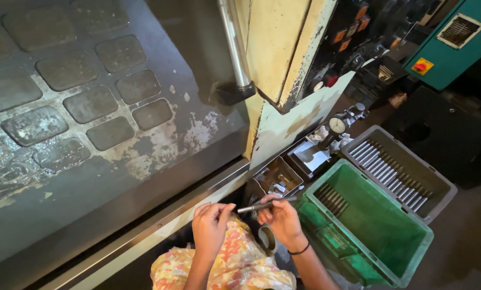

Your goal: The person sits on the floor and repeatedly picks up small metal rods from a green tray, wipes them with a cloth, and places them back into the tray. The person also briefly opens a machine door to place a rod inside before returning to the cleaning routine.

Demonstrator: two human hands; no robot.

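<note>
Head view: right hand (281, 220) pinches a thin metal rod (264, 205), left hand (211, 225) fingertips closed just beside its tip, green crate (412, 252) alongside.

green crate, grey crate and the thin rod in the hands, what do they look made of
The green open-topped crate looks like moulded plastic: matte, uniform colour, ribbed rim. The grey slotted crate looks like plastic too, duller and scuffed. The thin dark rod, held between the left hand and right hand, seems to be metal, going by its grey sheen, as do the rods lying in both crates.
</note>
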